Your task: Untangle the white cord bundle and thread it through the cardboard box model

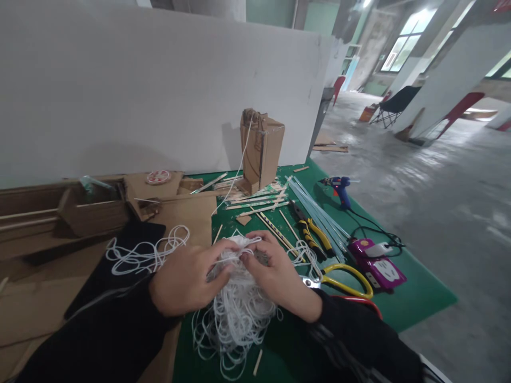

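A big loose tangle of white cord (241, 314) lies on the green mat in front of me, with both hands at its upper end. My left hand (191, 274) is closed, thumb and fingers pinching strands of the cord. My right hand (273, 268) also pinches cord between thumb and forefinger, close to the left fingertips. Loops of the same white cord (149, 252) spread out to the left over a black flat piece. Another small bunch of cord (309, 258) lies just right of my right hand, by the scissors (347, 282) with yellow and red handles.
A cardboard box (263, 149) stands at the back among thin wooden sticks (255, 201). Right lie pliers (313, 231), clear glue sticks (319, 213), a blue glue gun (339, 191) and a purple power strip (377, 266). Cardboard pieces (191, 213) cover the left side.
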Tool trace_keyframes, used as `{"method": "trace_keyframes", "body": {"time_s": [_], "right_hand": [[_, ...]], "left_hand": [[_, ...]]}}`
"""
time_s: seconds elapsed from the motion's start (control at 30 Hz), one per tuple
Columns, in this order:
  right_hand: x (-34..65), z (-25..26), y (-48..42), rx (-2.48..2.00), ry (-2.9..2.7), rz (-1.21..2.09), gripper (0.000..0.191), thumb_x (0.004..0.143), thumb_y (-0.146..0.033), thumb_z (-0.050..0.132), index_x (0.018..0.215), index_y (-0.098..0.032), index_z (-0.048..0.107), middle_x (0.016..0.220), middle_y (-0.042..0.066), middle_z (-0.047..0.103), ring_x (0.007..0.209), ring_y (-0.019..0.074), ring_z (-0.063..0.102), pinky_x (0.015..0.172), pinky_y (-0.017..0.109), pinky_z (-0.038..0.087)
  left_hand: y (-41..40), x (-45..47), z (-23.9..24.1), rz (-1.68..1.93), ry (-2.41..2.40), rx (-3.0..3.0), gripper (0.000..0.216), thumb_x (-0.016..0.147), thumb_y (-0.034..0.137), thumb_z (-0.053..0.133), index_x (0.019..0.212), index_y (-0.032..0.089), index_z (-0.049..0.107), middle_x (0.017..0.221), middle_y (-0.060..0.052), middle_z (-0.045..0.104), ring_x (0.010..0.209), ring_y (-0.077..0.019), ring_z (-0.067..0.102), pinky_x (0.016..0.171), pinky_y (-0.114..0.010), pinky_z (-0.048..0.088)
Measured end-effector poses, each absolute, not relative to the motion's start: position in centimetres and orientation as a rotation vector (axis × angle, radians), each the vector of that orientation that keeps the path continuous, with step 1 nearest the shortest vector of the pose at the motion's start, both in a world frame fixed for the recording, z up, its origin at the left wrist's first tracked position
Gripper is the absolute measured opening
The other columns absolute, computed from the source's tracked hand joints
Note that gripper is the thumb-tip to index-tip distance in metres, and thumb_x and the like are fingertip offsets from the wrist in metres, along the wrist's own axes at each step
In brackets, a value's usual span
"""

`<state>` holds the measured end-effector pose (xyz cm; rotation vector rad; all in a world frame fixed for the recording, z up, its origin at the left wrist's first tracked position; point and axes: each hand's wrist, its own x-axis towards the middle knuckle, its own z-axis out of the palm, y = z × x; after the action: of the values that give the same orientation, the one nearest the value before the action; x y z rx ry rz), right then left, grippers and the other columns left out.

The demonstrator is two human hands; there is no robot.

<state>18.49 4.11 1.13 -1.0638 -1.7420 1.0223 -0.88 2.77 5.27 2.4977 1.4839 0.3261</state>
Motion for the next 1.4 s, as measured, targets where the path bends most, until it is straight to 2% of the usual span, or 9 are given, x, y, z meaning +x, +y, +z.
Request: {"method": "trace_keyframes", "body": {"time_s": [0.17, 0.4, 0.6, 0.73, 0.87, 1.0, 1.17, 1.27, 1.4], "right_hand": [[18.7, 1.1, 4.4, -1.080, -1.626, 1.132, 0.009, 0.084, -0.019, 0.061, 0.075, -0.017, 0.062, 0.111, 0.008, 0.054, 0.112, 0.0209, 0.054, 0.098, 0.036, 0.039], [18.8, 1.6, 4.7, -1.048, -1.560, 1.223, 0.016, 0.084, -0.022, 0.060, 0.069, -0.018, 0.057, 0.107, 0.009, 0.054, 0.112, 0.0220, 0.055, 0.096, 0.036, 0.039], [18.7, 1.3, 4.3, -1.056, -1.634, 1.066, 0.009, 0.086, -0.018, 0.057, 0.078, -0.018, 0.061, 0.108, 0.008, 0.053, 0.113, 0.0198, 0.053, 0.099, 0.034, 0.037], [18.7, 1.4, 4.2, -1.044, -1.641, 1.024, 0.010, 0.086, -0.017, 0.055, 0.077, -0.019, 0.058, 0.107, 0.007, 0.054, 0.110, 0.0187, 0.054, 0.098, 0.032, 0.038], [18.8, 1.4, 4.4, -1.045, -1.554, 1.122, 0.014, 0.088, -0.022, 0.053, 0.075, -0.019, 0.055, 0.106, 0.007, 0.055, 0.101, 0.0182, 0.056, 0.089, 0.031, 0.043], [19.0, 0.9, 4.6, -1.046, -1.481, 1.231, 0.013, 0.086, -0.024, 0.054, 0.074, -0.019, 0.055, 0.108, 0.006, 0.057, 0.097, 0.0177, 0.057, 0.082, 0.030, 0.045], [19.2, 0.8, 4.6, -1.068, -1.442, 1.218, 0.013, 0.082, -0.022, 0.055, 0.070, -0.019, 0.056, 0.107, 0.006, 0.059, 0.097, 0.0179, 0.058, 0.080, 0.029, 0.046], [19.3, 1.0, 4.5, -1.069, -1.411, 1.220, 0.015, 0.081, -0.024, 0.055, 0.067, -0.019, 0.057, 0.104, 0.005, 0.060, 0.097, 0.0182, 0.058, 0.082, 0.030, 0.046], [19.5, 1.0, 4.5, -1.056, -1.356, 1.284, 0.014, 0.079, -0.025, 0.057, 0.066, -0.019, 0.058, 0.101, 0.005, 0.060, 0.094, 0.0182, 0.058, 0.080, 0.029, 0.046]], "left_hand": [[2.9, -0.7, 4.6, 0.208, 1.608, 2.488, 0.030, 0.094, 0.047, 0.044, 0.108, 0.030, 0.064, 0.057, 0.004, 0.062, 0.055, -0.0203, 0.061, 0.056, -0.028, 0.032], [3.1, -0.8, 4.4, 0.240, 1.555, 2.419, 0.022, 0.093, 0.041, 0.047, 0.102, 0.031, 0.064, 0.060, 0.006, 0.061, 0.055, -0.0175, 0.057, 0.055, -0.026, 0.028], [2.9, -0.7, 4.7, 0.342, 1.509, 2.263, 0.025, 0.096, 0.041, 0.042, 0.095, 0.026, 0.062, 0.056, 0.007, 0.051, 0.051, -0.0138, 0.048, 0.055, -0.025, 0.028], [2.9, -1.0, 4.8, 0.429, 1.384, 2.079, 0.026, 0.096, 0.038, 0.039, 0.084, 0.022, 0.056, 0.062, 0.006, 0.048, 0.057, -0.0130, 0.046, 0.056, -0.024, 0.030], [3.2, -1.5, 4.7, 0.436, 1.241, 1.978, 0.027, 0.091, 0.029, 0.039, 0.067, 0.019, 0.044, 0.062, 0.005, 0.043, 0.059, -0.0114, 0.042, 0.056, -0.023, 0.030], [3.2, -1.7, 4.8, 0.404, 1.247, 2.085, 0.040, 0.096, 0.034, 0.032, 0.059, 0.019, 0.029, 0.057, 0.006, 0.031, 0.054, -0.0096, 0.033, 0.053, -0.024, 0.025], [3.1, -1.6, 5.0, 0.287, 1.306, 2.310, 0.044, 0.092, 0.034, 0.044, 0.058, 0.018, 0.023, 0.053, 0.006, 0.022, 0.050, -0.0086, 0.025, 0.050, -0.026, 0.019], [3.0, -1.6, 5.2, 0.261, 1.309, 2.397, 0.044, 0.090, 0.033, 0.048, 0.056, 0.017, 0.024, 0.051, 0.006, 0.025, 0.049, -0.0084, 0.026, 0.051, -0.026, 0.019], [2.9, -1.7, 5.7, 0.261, 1.274, 2.444, 0.039, 0.090, 0.027, 0.046, 0.055, 0.016, 0.032, 0.056, 0.005, 0.038, 0.053, -0.0084, 0.038, 0.054, -0.025, 0.025]]}}
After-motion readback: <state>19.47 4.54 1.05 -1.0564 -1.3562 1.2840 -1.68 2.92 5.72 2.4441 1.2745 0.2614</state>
